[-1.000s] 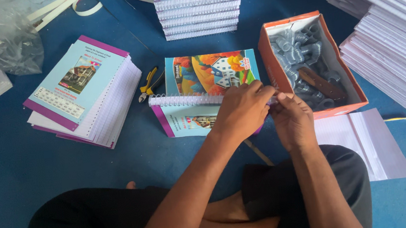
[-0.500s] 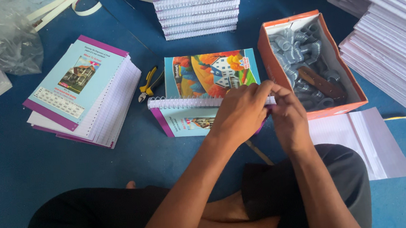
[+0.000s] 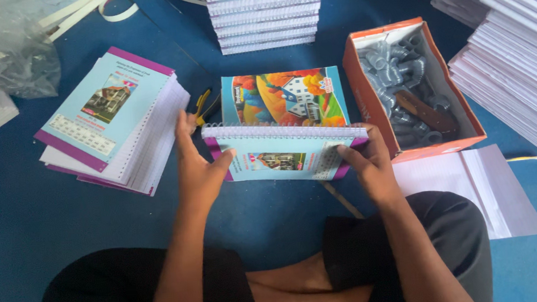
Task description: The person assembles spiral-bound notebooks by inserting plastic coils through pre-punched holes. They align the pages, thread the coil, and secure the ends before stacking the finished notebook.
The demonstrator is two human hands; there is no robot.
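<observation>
Notebook (image 3: 281,153): spiral-bound, teal cover, purple edges | hands: left (image 3: 198,169), right (image 3: 366,159) grip its ends

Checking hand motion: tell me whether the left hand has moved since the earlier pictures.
Yes. The left hand moved left, away from the orange box, to the spiral-bound notebook's left end.

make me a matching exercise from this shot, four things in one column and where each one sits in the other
Things:
1. spiral-bound notebook
2. orange box of coiled wire
3. unbound stack with the purple-edged cover
4. yellow-handled pliers

Places:
A. on the blue floor to the person's left, no one touching it
B. gripped at both ends by the left hand and right hand
C. just beyond the left hand's fingertips, beside the colourful cover
D. to the person's right, open on top

Pairs: 1-B, 2-D, 3-A, 4-C
</observation>
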